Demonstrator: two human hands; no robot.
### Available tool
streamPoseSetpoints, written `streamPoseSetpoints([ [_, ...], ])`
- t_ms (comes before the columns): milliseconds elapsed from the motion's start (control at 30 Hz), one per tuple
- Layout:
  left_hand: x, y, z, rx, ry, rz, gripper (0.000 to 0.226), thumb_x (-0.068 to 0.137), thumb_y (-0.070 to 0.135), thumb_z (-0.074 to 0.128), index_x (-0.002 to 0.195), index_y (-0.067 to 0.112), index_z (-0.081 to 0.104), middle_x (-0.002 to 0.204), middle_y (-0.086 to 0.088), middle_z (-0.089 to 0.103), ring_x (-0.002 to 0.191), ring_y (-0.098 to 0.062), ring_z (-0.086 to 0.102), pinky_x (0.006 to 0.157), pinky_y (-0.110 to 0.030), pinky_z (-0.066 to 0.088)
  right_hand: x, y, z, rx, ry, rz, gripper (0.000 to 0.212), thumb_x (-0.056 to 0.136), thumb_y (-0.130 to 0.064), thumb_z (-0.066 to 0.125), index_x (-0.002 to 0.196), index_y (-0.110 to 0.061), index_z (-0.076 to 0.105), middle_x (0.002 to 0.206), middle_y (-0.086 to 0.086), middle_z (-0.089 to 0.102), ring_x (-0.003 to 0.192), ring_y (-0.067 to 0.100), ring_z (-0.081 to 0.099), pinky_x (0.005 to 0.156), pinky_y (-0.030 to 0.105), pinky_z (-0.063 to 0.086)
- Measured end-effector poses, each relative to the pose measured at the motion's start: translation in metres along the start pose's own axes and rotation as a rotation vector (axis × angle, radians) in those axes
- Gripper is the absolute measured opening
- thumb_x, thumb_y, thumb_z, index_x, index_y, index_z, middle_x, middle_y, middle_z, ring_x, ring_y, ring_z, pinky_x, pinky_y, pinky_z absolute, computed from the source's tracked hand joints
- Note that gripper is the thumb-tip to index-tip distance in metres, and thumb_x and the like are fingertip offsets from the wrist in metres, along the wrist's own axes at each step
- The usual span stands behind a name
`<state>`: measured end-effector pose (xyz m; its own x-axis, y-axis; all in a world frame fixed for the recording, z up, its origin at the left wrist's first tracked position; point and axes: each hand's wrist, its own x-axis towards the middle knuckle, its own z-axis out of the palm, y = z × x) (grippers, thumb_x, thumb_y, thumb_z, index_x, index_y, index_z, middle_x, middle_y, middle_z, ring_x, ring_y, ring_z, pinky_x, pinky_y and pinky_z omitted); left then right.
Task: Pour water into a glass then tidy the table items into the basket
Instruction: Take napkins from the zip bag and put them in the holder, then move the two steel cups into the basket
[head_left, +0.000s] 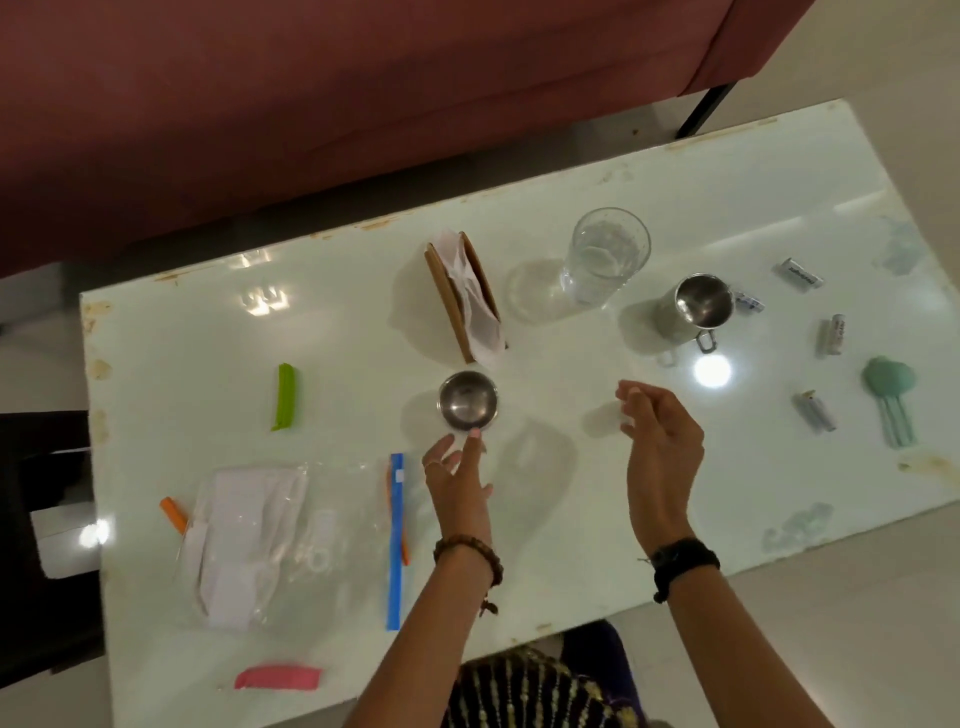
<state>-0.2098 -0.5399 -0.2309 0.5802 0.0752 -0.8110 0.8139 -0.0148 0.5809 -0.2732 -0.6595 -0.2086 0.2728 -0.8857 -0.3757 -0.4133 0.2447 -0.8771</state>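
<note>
A clear glass (605, 254) with water in it stands at the back of the white table (753, 197). To its right is a steel mug (693, 309) with a folding handle. A small steel bowl (468, 400) sits mid-table; the fingertips of my left hand (457, 480) touch its near rim. My right hand (660, 441) hovers above the table to the bowl's right, fingers loosely curled, nothing visible in it. No basket is in view.
A wooden napkin holder (462, 293) stands behind the bowl. Green (284, 396), orange (174, 514) and pink (278, 678) clips and a zip bag with a blue seal (396, 540) lie left. Several batteries (815, 413) and a teal tool (889, 395) lie right. A red sofa (311, 104) is behind.
</note>
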Motion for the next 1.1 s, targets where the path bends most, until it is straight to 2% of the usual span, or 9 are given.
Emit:
streamPoseSetpoints([
  [100, -0.005, -0.012, 0.014, -0.099, -0.022, -0.034, 0.037, 0.091, 0.024, 0.051, 0.125, 0.010, 0.043, 0.135, -0.011, 0.046, 0.119, -0.026, 0.046, 0.088, -0.038, 0.043, 0.016, 0.004, -0.027, -0.018, 0.081, 0.056, 0.015, 0.088, -0.013, 0.053, 0.088, -0.010, 0.068, 0.091, 0.002, 0.068, 0.088, 0.015, 0.061, 0.092, 0.048, 0.049],
  [300, -0.003, -0.026, 0.046, -0.195, 0.138, -0.041, 0.038, 0.093, 0.032, 0.045, 0.120, 0.005, 0.049, 0.135, -0.012, 0.047, 0.122, -0.029, 0.046, 0.087, -0.039, 0.044, 0.075, 0.006, -0.063, -0.024, 0.121, 0.077, 0.015, 0.088, -0.012, 0.056, 0.096, -0.004, 0.065, 0.094, 0.004, 0.065, 0.093, 0.020, 0.060, 0.093, 0.045, 0.049],
  [367, -0.003, -0.028, 0.056, -0.216, 0.194, -0.009, 0.042, 0.094, 0.038, 0.042, 0.114, 0.003, 0.054, 0.128, -0.011, 0.052, 0.118, -0.028, 0.049, 0.087, -0.039, 0.044, 0.096, 0.005, -0.067, -0.025, 0.093, 0.096, 0.013, 0.088, -0.015, 0.057, 0.094, -0.006, 0.064, 0.093, 0.003, 0.064, 0.096, 0.022, 0.060, 0.094, 0.045, 0.048],
  [467, -0.002, -0.027, 0.068, -0.256, 0.283, 0.013, 0.033, 0.093, 0.041, 0.040, 0.079, 0.014, 0.054, 0.109, -0.008, 0.054, 0.108, -0.025, 0.052, 0.085, -0.039, 0.045, 0.120, 0.005, -0.065, -0.022, 0.036, 0.167, 0.017, 0.088, -0.026, 0.059, 0.090, -0.010, 0.061, 0.093, 0.003, 0.063, 0.097, 0.023, 0.060, 0.095, 0.045, 0.047],
  [600, 0.002, -0.029, 0.082, -0.295, 0.357, 0.017, 0.031, 0.093, 0.033, 0.042, 0.068, 0.016, 0.047, 0.086, -0.002, 0.056, 0.099, -0.022, 0.055, 0.084, -0.035, 0.045, 0.142, 0.003, -0.055, -0.050, 0.007, 0.226, 0.030, 0.085, -0.037, 0.061, 0.081, -0.008, 0.060, 0.088, 0.007, 0.063, 0.096, 0.028, 0.061, 0.093, 0.046, 0.047],
  [767, 0.001, -0.033, 0.093, -0.314, 0.405, 0.039, 0.027, 0.091, 0.027, 0.046, 0.067, 0.016, 0.049, 0.075, 0.003, 0.056, 0.091, -0.019, 0.058, 0.082, -0.032, 0.047, 0.151, -0.001, -0.047, -0.013, 0.049, 0.255, 0.047, 0.080, -0.044, 0.062, 0.069, 0.002, 0.060, 0.087, 0.023, 0.068, 0.088, 0.036, 0.063, 0.087, 0.046, 0.051],
  [900, 0.003, -0.036, 0.092, -0.328, 0.398, 0.030, 0.024, 0.090, 0.025, 0.048, 0.068, 0.017, 0.051, 0.076, 0.003, 0.057, 0.090, -0.019, 0.059, 0.080, -0.031, 0.046, 0.159, -0.003, -0.041, 0.004, 0.006, 0.271, 0.030, 0.078, -0.031, 0.067, 0.057, -0.012, 0.060, 0.065, 0.002, 0.063, 0.071, 0.020, 0.060, 0.078, 0.036, 0.053],
  [1000, 0.000, -0.038, 0.087, -0.323, 0.346, 0.026, 0.020, 0.089, 0.021, 0.050, 0.070, 0.015, 0.051, 0.079, 0.001, 0.059, 0.089, -0.017, 0.060, 0.081, -0.031, 0.046, 0.158, -0.004, -0.038, 0.121, -0.003, 0.306, 0.023, 0.080, -0.021, 0.063, 0.059, -0.012, 0.059, 0.066, 0.001, 0.061, 0.070, 0.018, 0.059, 0.068, 0.027, 0.053],
  [1100, -0.007, -0.036, 0.076, -0.308, 0.284, 0.075, 0.015, 0.089, 0.019, 0.050, 0.075, 0.015, 0.056, 0.081, 0.001, 0.060, 0.085, -0.012, 0.060, 0.084, -0.032, 0.048, 0.138, -0.006, -0.034, 0.161, 0.016, 0.243, 0.021, 0.084, -0.020, 0.056, 0.063, -0.014, 0.057, 0.073, 0.003, 0.060, 0.074, 0.017, 0.058, 0.069, 0.029, 0.053],
])
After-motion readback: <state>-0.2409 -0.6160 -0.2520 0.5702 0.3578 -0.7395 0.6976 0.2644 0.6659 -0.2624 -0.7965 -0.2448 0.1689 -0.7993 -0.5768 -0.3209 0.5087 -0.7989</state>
